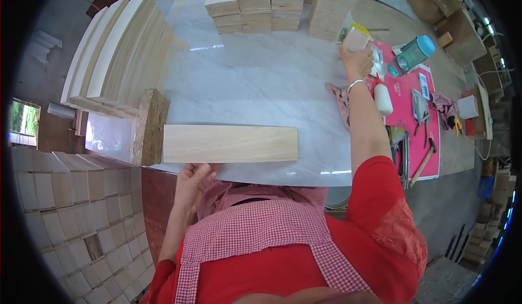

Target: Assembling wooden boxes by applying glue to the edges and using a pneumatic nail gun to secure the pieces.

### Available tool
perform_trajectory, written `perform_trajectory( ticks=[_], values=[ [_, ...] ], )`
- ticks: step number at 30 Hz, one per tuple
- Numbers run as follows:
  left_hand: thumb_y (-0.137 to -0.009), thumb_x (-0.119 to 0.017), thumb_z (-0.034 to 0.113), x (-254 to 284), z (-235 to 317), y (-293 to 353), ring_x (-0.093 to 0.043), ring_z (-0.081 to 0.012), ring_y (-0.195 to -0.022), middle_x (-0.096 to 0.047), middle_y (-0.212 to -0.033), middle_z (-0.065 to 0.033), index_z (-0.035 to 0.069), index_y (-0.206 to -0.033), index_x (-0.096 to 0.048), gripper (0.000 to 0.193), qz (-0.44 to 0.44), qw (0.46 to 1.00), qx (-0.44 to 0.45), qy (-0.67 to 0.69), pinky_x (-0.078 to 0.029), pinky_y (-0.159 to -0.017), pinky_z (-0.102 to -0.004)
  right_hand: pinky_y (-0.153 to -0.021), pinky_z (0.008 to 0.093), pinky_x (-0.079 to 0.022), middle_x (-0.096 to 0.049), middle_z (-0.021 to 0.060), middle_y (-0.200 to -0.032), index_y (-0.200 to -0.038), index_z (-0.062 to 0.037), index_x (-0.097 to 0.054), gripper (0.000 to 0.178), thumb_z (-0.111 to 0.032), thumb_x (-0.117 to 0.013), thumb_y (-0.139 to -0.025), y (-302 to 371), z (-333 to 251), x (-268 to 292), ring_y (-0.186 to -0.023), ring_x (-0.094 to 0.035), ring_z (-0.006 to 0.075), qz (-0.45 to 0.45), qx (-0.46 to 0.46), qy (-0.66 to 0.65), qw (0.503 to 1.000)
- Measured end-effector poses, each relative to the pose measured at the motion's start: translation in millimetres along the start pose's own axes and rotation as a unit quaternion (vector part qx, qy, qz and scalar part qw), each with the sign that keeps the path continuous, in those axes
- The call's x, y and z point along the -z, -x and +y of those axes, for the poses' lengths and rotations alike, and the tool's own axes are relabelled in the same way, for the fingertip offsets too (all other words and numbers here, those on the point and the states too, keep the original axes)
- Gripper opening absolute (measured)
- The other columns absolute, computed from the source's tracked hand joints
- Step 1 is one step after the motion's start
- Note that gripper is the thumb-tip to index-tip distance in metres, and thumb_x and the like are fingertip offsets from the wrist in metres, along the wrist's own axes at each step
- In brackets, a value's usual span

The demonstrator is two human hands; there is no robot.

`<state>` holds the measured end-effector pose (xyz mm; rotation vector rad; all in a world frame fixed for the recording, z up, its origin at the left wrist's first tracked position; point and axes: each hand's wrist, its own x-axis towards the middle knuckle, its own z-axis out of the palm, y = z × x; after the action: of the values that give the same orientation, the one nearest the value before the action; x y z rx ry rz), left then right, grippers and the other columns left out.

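Observation:
A long, pale wooden board [230,143] lies crosswise on the table in front of me. My left hand [194,181] is at its near edge, with bent fingers closed against the edge and the fingertips partly hidden. Stretched far to the right, my right hand [357,60] closes around a small pale box-like thing [356,40] with a yellow rim; its exact kind is unclear. Beside that wrist, which wears a bracelet, lies a crumpled pinkish cloth [340,102]. A white glue bottle [383,98] with a red tip lies right of the forearm.
Tall board stacks [117,54] and a rough block [149,124] stand left. Stacked wood pieces [255,5] line the table's [234,81] far side. On a pink mat [401,95] are a blue-lidded bottle [411,55], a hammer [424,163] and several tools. More wooden pieces [87,222] fill the lower left.

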<state>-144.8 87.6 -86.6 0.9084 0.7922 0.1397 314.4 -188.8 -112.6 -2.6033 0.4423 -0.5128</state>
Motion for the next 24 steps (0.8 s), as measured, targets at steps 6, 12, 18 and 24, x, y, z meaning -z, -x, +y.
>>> perform_trajectory(
  ticks=[6,12,18,24],
  values=[
    [-0.083,-0.068,-0.011,-2,-17,17,-0.067,-0.0218,-0.104,-0.064,-0.117,-0.0128,-0.001,-0.094,-0.064,0.016,-0.104,0.986,0.107,-0.072,-0.057,-0.090,-0.0339,-0.101,0.0465,-0.044,-0.054,0.0260,-0.126,-0.131,0.0094,-0.039,0.094,-0.041,-0.084,-0.066,5,21,27,-0.119,-0.054,0.0398,0.039,-0.005,-0.099,0.994],
    [-0.084,-0.068,-0.010,-41,-1,20,-0.065,-0.0198,-0.106,-0.061,-0.125,-0.0153,-0.003,-0.091,-0.065,0.010,-0.109,0.980,0.100,-0.129,-0.056,-0.087,-0.0310,-0.100,0.0407,-0.045,-0.054,0.0224,-0.126,-0.134,0.0059,-0.038,0.088,-0.023,-0.089,-0.068,125,66,87,-0.118,-0.055,0.0318,0.008,0.102,-0.388,0.916],
    [-0.089,-0.067,0.000,-94,-4,-9,-0.059,-0.0201,-0.116,-0.058,-0.134,-0.0150,-0.001,-0.109,-0.069,0.021,-0.210,0.951,-0.028,-0.226,-0.046,-0.099,-0.0319,-0.093,0.0359,-0.048,-0.057,0.0206,-0.123,-0.132,0.0053,-0.037,0.082,-0.021,-0.088,-0.073,235,108,130,-0.114,-0.058,0.0266,-0.070,0.093,-0.272,0.955],
    [-0.083,-0.072,0.013,-152,-15,-58,-0.046,-0.0339,-0.135,-0.050,-0.142,-0.0213,0.001,-0.131,-0.057,0.052,-0.306,0.700,-0.405,-0.503,-0.038,-0.110,-0.0428,-0.081,0.0355,-0.050,-0.061,0.0197,-0.101,-0.118,0.0052,-0.048,0.054,-0.016,-0.080,-0.081,265,124,136,-0.092,-0.063,0.0290,-0.066,0.068,-0.314,0.945]
  ],
)
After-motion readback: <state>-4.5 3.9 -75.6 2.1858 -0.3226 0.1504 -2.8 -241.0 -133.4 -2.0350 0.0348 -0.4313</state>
